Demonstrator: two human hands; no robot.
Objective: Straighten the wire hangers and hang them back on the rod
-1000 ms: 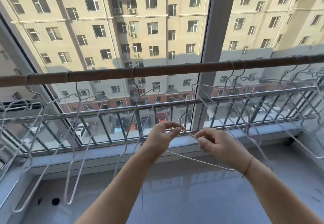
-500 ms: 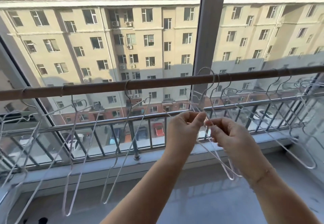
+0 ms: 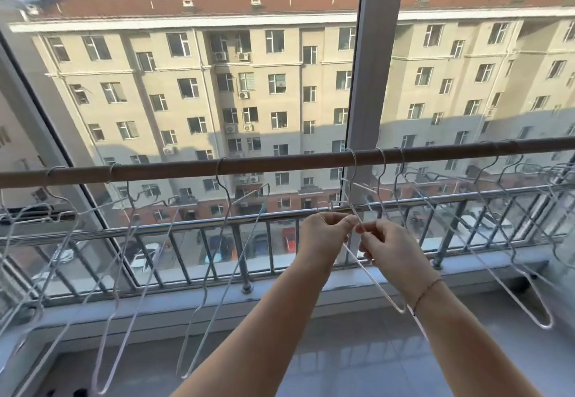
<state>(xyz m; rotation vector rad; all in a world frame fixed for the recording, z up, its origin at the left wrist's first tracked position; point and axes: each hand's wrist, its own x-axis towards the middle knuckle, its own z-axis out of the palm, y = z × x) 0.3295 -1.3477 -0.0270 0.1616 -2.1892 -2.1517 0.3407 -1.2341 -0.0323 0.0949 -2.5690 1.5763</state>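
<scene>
White-coated wire hanger (image 3: pixel 378 275) now has its hook over the brown horizontal rod (image 3: pixel 280 161); half a second earlier we held that hook just reaching the rod. Our left hand (image 3: pixel 323 236) is closed, thumb and fingers pinching the wire at the hanger's shoulder. Our right hand (image 3: pixel 390 252) pinches the same wire just beside it, fingertips nearly touching the left. Both forearms extend forward and upward, converging below the rod. Other wire hangers (image 3: pixel 224 272) hang along the rod on either side.
</scene>
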